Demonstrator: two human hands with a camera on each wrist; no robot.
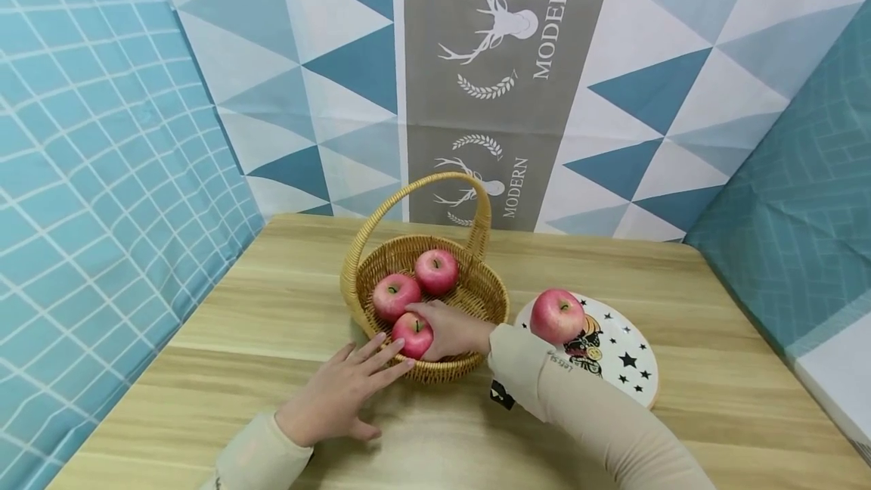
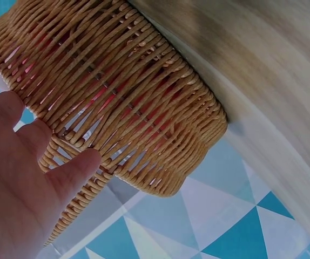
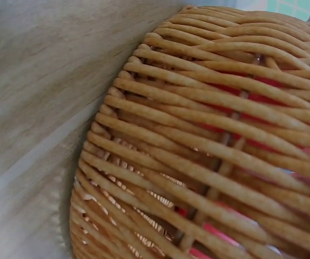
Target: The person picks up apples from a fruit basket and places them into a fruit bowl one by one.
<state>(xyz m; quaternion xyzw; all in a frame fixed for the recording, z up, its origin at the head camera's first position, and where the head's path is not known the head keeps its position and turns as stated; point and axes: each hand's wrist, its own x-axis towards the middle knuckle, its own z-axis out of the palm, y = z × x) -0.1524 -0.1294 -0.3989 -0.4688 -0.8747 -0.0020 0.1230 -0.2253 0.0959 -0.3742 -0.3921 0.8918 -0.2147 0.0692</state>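
Note:
A wicker basket (image 1: 435, 375) with an arched handle stands on the table and holds three pink-red apples. My right hand (image 1: 452, 330) reaches inside over the right rim and grips the front apple (image 1: 407, 331), fingers over its top and side. Behind it sit the left apple (image 1: 395, 296) and the rear apple (image 1: 436, 271). Fingers spread, my left hand (image 1: 338, 393) is at the basket's front left rim; the left wrist view has its fingertips right against the weave (image 2: 117, 81). In the right wrist view the basket wall (image 3: 209, 135) hides the right hand.
To the right of the basket lies a white plate (image 1: 640, 358) with black stars and a cartoon print. Another apple (image 1: 558, 316) rests on its far left part. Patterned cloth (image 1: 340, 59) hangs behind the wooden table (image 1: 272, 293), with blue sheets at both sides.

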